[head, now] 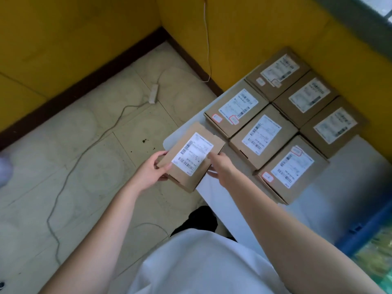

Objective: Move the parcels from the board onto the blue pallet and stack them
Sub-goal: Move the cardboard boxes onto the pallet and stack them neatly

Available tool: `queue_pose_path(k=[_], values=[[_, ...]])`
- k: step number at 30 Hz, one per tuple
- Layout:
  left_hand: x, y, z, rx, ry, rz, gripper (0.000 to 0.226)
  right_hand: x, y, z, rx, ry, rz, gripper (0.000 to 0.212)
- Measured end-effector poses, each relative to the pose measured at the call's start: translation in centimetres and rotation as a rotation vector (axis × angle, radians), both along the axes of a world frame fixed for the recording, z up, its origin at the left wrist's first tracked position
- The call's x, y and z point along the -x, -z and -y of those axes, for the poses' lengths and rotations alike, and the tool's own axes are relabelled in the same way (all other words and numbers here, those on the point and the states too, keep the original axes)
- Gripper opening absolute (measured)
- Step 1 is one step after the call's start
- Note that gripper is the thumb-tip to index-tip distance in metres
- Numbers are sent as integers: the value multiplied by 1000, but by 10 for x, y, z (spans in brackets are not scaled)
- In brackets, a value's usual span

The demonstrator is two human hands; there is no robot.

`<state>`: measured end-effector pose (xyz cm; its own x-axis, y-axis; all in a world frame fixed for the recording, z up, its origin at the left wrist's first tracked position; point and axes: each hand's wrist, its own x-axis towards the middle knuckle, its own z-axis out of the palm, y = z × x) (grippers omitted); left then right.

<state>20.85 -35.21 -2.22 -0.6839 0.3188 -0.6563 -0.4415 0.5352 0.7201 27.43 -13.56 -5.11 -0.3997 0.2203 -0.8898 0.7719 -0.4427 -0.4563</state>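
Observation:
I hold one brown cardboard parcel (191, 155) with a white shipping label between both hands, at the left edge of the white board (222, 200). My left hand (151, 171) grips its left side and my right hand (220, 166) grips its right side. The parcel hangs partly over the floor. Several more labelled parcels (263, 136) lie flat in two rows on the board, touching each other. A corner of the blue pallet (364, 230) shows at the lower right.
Yellow walls (265, 28) with a dark skirting enclose the corner behind the board. On the tiled floor (63, 166) lies a white power strip (153, 93) with a grey cable trailing left and down. My white shirt fills the bottom middle.

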Motion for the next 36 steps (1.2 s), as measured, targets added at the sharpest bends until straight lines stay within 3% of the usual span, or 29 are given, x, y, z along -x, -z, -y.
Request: queue_pose_path(k=[5, 9, 11, 14, 17, 24, 28, 36], values=[[-21, -52, -29, -113, 84, -31, 34, -46, -51, -26, -156, 69, -147, 38], [-61, -77, -120, -149, 302, -132, 32, -124, -101, -93, -519, 193, -262, 16], [-97, -83, -180, -204, 406, -170, 29, -177, -126, -130, -695, 290, -289, 22], [-164, -91, -259, -304, 604, -189, 32, -268, -156, -170, -877, 492, -230, 36], [-233, -98, -310, -278, 862, -261, 45, -351, -168, -191, -977, 659, -79, 42], [-330, -88, -344, -151, 1105, -318, 54, -448, -154, -192, -904, 758, 57, 45], [-347, -85, -346, -79, 1127, -349, 50, -455, -140, -188, -835, 714, 94, 55], [-343, -91, -361, -15, 1166, -345, 41, -449, -143, -195, -823, 725, 97, 39]])
